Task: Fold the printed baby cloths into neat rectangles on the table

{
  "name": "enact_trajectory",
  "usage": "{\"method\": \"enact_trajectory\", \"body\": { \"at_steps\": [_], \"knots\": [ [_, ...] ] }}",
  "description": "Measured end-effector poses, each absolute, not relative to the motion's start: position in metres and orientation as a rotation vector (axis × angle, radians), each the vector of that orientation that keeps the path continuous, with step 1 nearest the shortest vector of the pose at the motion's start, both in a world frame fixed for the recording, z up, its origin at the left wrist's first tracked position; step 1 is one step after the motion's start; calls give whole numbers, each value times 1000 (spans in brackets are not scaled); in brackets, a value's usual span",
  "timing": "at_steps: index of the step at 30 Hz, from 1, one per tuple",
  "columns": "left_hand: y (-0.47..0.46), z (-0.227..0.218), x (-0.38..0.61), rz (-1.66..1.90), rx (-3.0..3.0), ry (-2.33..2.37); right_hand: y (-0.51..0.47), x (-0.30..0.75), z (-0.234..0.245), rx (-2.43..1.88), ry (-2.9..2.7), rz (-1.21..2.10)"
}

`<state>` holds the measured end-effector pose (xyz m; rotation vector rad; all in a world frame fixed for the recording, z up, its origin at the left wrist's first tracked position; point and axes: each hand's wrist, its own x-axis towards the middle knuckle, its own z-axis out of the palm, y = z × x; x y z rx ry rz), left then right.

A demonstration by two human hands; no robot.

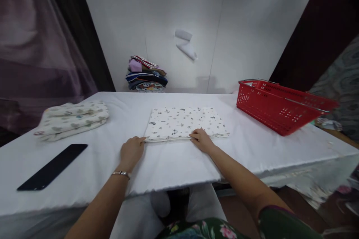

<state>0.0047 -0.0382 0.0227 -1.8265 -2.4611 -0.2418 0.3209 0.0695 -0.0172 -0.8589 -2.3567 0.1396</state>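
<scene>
A white cloth (186, 121) with small grey and dark prints lies folded into a flat rectangle in front of me, its layers showing along the near edge. My left hand (132, 152), with a bracelet at the wrist, is closed on the cloth's near left corner between thumb and fingers. Right of the middle of the same edge, my right hand (202, 140) grips the layers, thumb below and fingers on top. The fingertips are partly hidden by the hands.
On the table (171, 168), a second folded printed cloth (74, 119) lies at the left, behind a dark flat slab (53, 167). A red basket (280, 106) stands at the right. Folded fabrics (147, 76) are stacked by the wall, below a curled white paper (185, 44).
</scene>
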Motion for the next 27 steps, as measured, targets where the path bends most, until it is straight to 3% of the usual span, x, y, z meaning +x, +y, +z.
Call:
{"method": "enact_trajectory", "body": {
  "at_steps": [6,17,22,25,27],
  "knots": [
    [-26,30,7,-416,-1810,-2672,70,321,-14,-896,-2380,154],
    [-11,9,28,-414,-1812,-2409,78,344,-7,-938,-2307,256],
    [-10,7,23,-552,-1754,-2506,104,411,7,-1626,-1974,66],
    [-8,7,22,-688,-1695,-2538,123,442,13,-2101,-1814,303],
    [-9,7,21,-796,-1656,-2542,133,451,16,-2200,-1784,416]
  ]
}}
